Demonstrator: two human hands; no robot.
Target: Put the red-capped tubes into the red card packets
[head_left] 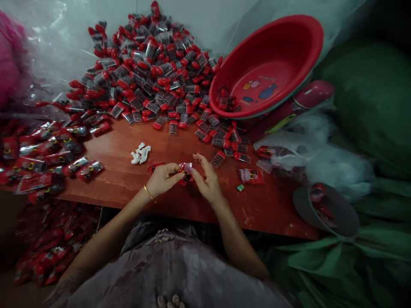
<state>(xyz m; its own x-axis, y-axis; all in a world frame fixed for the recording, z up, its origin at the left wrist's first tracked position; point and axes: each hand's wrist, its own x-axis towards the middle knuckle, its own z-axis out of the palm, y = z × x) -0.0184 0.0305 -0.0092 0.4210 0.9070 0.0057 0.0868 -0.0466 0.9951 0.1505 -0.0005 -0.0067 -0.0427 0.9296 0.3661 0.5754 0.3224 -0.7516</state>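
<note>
A small red printed plastic packet (186, 171) with a clear, shiny end is between my hands, over the near middle of the table. My left hand (165, 176) pinches its left side between thumb and fingers. At the packet's right side is my right hand (207, 177), its fingers stretched out and apart; the thumb is by the clear end. Another red packet (154, 166) lies flat just behind my left hand, partly hidden. Beyond it sits a cluster of small white curved pieces (140, 154).
Clear tubes with red caps and dark contents (154, 72) are heaped at the back. A red basin (272, 55) leans tilted at the back right. Filled red packets (48, 154) pile up on the left. A grey container (334, 214) stands at the right edge of the wooden table (118, 184).
</note>
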